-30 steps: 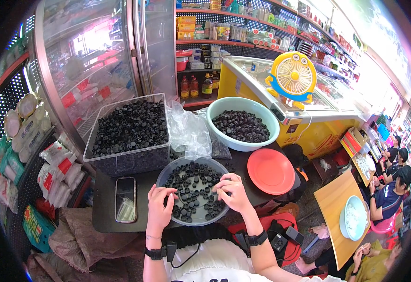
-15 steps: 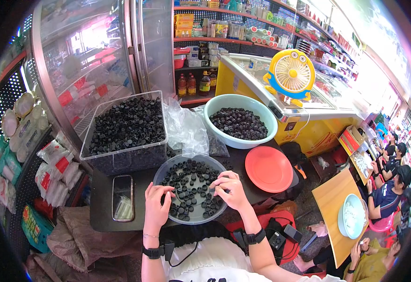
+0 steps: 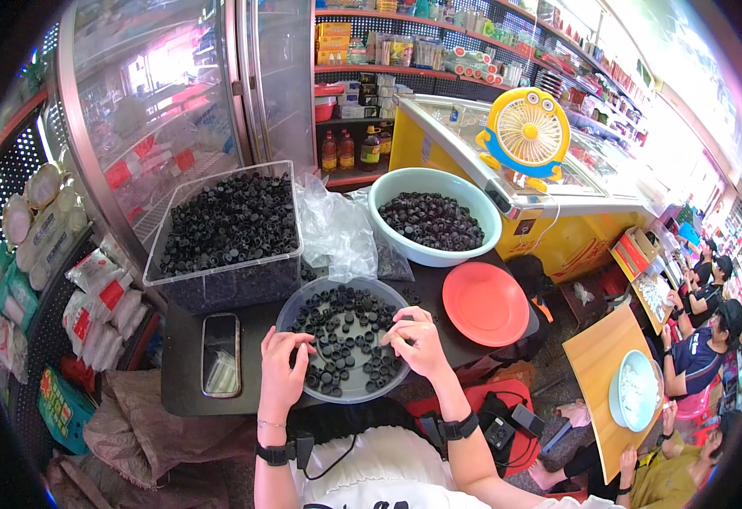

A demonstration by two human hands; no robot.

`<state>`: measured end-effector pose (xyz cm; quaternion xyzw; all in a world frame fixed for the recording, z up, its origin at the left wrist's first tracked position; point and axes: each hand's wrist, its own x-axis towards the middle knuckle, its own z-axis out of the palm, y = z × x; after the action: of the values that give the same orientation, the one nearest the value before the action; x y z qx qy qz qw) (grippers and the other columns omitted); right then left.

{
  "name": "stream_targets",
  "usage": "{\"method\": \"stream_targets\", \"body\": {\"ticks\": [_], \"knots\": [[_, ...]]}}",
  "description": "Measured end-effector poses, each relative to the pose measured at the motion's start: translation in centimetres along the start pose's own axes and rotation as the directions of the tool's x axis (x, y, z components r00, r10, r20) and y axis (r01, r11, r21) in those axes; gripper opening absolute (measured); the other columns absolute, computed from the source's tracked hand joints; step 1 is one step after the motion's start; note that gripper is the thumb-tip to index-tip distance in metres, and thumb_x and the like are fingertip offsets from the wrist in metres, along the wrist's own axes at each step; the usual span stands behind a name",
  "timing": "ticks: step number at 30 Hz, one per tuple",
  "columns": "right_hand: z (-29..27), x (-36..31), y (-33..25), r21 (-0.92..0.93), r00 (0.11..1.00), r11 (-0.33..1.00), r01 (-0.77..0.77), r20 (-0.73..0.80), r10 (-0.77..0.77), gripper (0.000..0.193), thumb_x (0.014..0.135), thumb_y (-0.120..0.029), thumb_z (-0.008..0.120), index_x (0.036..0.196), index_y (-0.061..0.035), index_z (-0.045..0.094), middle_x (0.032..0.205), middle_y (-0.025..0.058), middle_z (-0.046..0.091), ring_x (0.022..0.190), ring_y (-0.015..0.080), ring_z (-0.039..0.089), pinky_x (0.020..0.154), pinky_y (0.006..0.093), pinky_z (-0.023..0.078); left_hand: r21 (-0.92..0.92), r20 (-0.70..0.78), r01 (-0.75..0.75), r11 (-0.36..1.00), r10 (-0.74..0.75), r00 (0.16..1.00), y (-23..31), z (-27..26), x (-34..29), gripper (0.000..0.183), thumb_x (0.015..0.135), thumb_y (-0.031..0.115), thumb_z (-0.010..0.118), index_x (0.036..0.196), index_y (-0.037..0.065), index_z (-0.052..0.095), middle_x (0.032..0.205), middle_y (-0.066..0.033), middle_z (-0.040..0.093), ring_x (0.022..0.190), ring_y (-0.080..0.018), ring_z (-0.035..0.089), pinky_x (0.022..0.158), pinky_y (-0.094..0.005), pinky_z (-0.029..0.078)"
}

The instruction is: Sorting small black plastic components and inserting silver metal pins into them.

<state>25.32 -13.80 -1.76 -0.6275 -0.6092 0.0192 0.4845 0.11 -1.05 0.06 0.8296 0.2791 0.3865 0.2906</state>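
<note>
A clear round basin [image 3: 361,395] sits at the table's front edge, with several small black plastic caps [image 3: 347,352] spread over its bottom. My left hand [image 3: 284,360] is at the basin's left rim, fingers curled and thumb drawn to the fingertips. Over the right rim, my right hand [image 3: 418,346] has its thumb and fingers pinched together. Whatever either pinch holds is too small or hidden to make out. Behind the basin, to the left, a clear rectangular bin [image 3: 223,284] is heaped with similar black caps. A pale blue bowl [image 3: 439,254] at the back right holds more.
Crumpled plastic bags [image 3: 337,229] lie between bin and bowl. A red plate [image 3: 485,304] rests on the table's right, a phone [image 3: 221,356] on its left. Beyond stands a yellow fan [image 3: 528,131] on a freezer. Other people sit at a wooden table [image 3: 600,382] on the right.
My right hand's fingers have shifted slightly over the basin; my left hand stays almost in place. At the lower right, another person's hands have moved.
</note>
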Motion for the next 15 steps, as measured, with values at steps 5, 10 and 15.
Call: {"method": "stream_targets", "body": {"ticks": [5, 10, 15], "knots": [[-0.01, -0.03, 0.09, -0.003, 1.0, 1.0, 0.006, -0.019, -0.007, 0.016, 0.079, -0.013, 0.069, 0.065, -0.0055, 0.067, 0.078, -0.0005, 0.07, 0.103, 0.0199, 0.064, 0.102, 0.0392, 0.041, 0.001, 0.006, 0.002, 1.0, -0.002, 1.0, 0.06, 0.01, 0.06, 0.018, 0.097, 0.012, 0.056, 0.105, 0.008, 0.071, 0.087, -0.0004, 0.072, 0.104, -0.0221, 0.064, 0.119, -0.0483, 0.03], [0.04, -0.02, 0.05, 0.0, 1.0, 1.0, -0.002, -0.026, 0.002, 0.017, 0.08, -0.012, 0.07, 0.065, -0.0045, 0.065, 0.078, 0.0001, 0.07, 0.103, 0.0201, 0.064, 0.101, 0.0389, 0.041, 0.003, 0.008, 0.004, 1.0, -0.004, 1.0, 0.01, 0.02, 0.0, 0.018, 0.097, 0.012, 0.056, 0.105, 0.008, 0.071, 0.087, -0.0003, 0.072, 0.104, -0.0222, 0.063, 0.119, -0.0481, 0.029], [0.13, -0.07, 0.22, 0.001, 0.999, 1.0, 0.0, -0.035, 0.0, 0.017, 0.081, -0.012, 0.07, 0.066, -0.0051, 0.066, 0.08, -0.0006, 0.071, 0.102, 0.0195, 0.064, 0.101, 0.0385, 0.041, 0.006, 0.005, -0.004, 1.0, 0.004, 1.0, -0.19, 0.1, -0.02, 0.018, 0.097, 0.011, 0.056, 0.106, 0.008, 0.071, 0.088, -0.0001, 0.072, 0.104, -0.0223, 0.063, 0.12, -0.048, 0.029]]}}
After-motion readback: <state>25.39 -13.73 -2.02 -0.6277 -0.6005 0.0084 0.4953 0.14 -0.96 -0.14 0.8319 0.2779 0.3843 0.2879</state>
